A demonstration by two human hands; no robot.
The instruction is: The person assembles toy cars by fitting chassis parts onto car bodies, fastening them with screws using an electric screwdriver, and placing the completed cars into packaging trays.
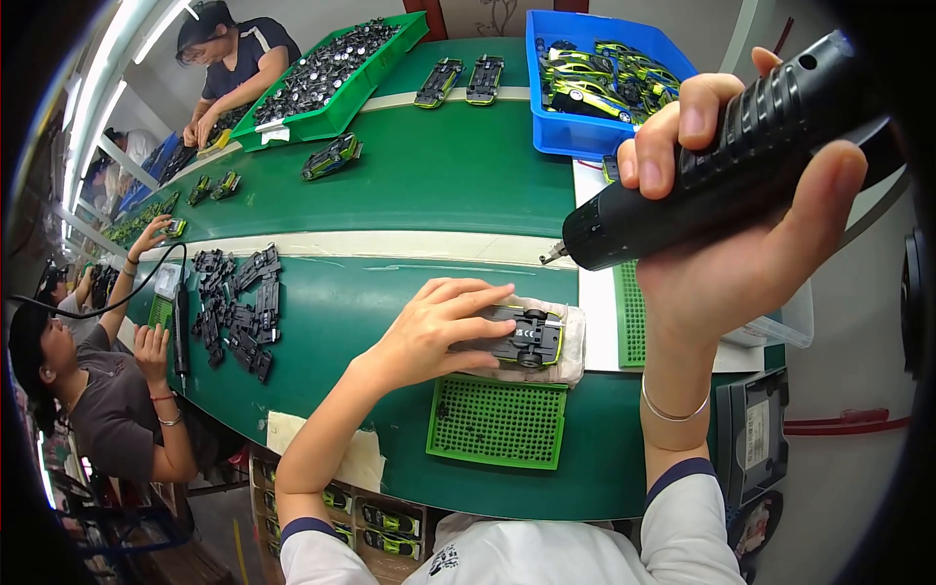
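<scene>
The left hand (427, 327), centre, steadies an upturned toy car (534, 339), probably light, stiff, best gripped by its sides; the right hand (726, 268), upper right, grasps a screwdriver (629, 226).

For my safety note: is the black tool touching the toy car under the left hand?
No, a gap shows between the black tool and the toy car.

Toy car (531, 341), upside down, black underside showing, lime-green edge, lies on pale pad (574, 341), left part hidden. Black power screwdriver (741, 146), ribbed grip, raised above and right of pad, tilted, bit down-left.
</scene>
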